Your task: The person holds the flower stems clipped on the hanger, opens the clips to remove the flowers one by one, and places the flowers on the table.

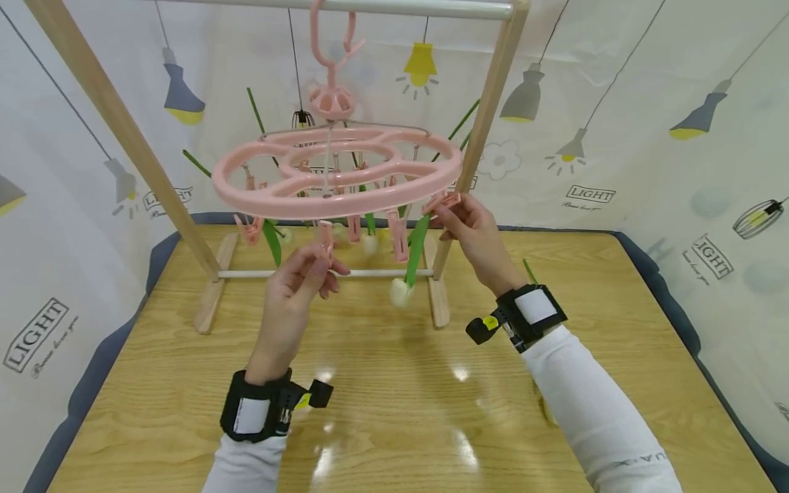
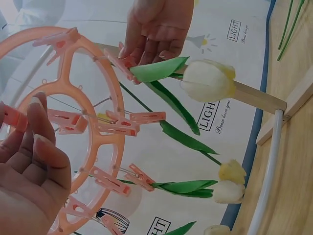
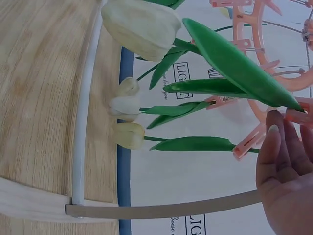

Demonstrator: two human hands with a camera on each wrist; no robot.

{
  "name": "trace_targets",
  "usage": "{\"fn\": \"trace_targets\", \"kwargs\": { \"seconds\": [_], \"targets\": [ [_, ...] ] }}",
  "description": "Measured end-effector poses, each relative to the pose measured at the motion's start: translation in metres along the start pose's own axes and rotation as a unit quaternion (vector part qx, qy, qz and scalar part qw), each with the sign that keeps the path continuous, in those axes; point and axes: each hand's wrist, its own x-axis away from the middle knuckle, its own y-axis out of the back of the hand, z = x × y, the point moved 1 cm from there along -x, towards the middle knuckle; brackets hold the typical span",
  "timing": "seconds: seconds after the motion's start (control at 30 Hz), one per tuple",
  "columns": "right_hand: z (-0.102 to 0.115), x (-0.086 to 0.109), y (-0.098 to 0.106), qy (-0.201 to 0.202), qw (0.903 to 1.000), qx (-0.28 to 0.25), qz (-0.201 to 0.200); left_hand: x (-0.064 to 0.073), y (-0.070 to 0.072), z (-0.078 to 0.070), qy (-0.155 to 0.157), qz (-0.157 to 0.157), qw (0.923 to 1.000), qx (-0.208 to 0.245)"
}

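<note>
A pink round clip hanger (image 1: pixel 333 205) hangs by its hook from a bar, with pink clothespins dangling under its ring. At its right side my right hand (image 1: pixel 477 236) pinches a clothespin (image 1: pixel 442 201). The green stem of a white tulip (image 1: pixel 402 292) runs up to that clothespin, its flower head pointing down. In the right wrist view its long leaf (image 3: pixel 234 63) reaches right to the fingertips. My left hand (image 1: pixel 294 284) holds the lower end of another clothespin (image 1: pixel 325 235) at the ring's front. Other tulips (image 3: pixel 129 135) hang head down behind, held in clothespins.
A wooden stand (image 1: pixel 132 137) with a metal top bar (image 1: pixel 425 7) carries the hanger; its feet (image 1: pixel 439 305) rest on the wooden table (image 1: pixel 382 411). Green stems (image 2: pixel 292 24) lie on the table at the right. Lamp-printed sheeting (image 1: pixel 622 89) surrounds the table.
</note>
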Motion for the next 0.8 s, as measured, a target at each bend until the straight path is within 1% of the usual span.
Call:
{"fn": "trace_targets", "kwargs": {
  "seconds": [0.23,0.33,0.47,0.6,0.67,0.8],
  "targets": [
    [0.008,0.001,-0.004,-0.008,0.9988,-0.042,0.025,0.0,-0.002,0.0,0.026,0.014,0.9993,-0.025],
    [0.009,0.001,-0.005,-0.002,0.9988,-0.041,0.027,0.001,-0.002,0.001,0.031,0.02,0.9989,-0.029],
    [0.006,0.001,-0.006,0.01,0.9998,0.011,0.016,0.002,-0.001,0.003,0.051,0.029,0.9968,-0.054],
    [0.003,0.002,-0.007,0.023,0.9974,0.069,0.006,0.004,-0.001,0.005,0.082,0.044,0.9907,-0.1],
    [0.002,0.002,-0.008,0.024,0.9946,0.101,0.005,0.005,-0.001,0.005,0.096,0.054,0.9866,-0.12],
    [0.003,0.003,-0.013,0.016,0.9849,0.172,0.009,0.005,-0.003,0.007,0.133,0.078,0.978,-0.14]
  ]
}}
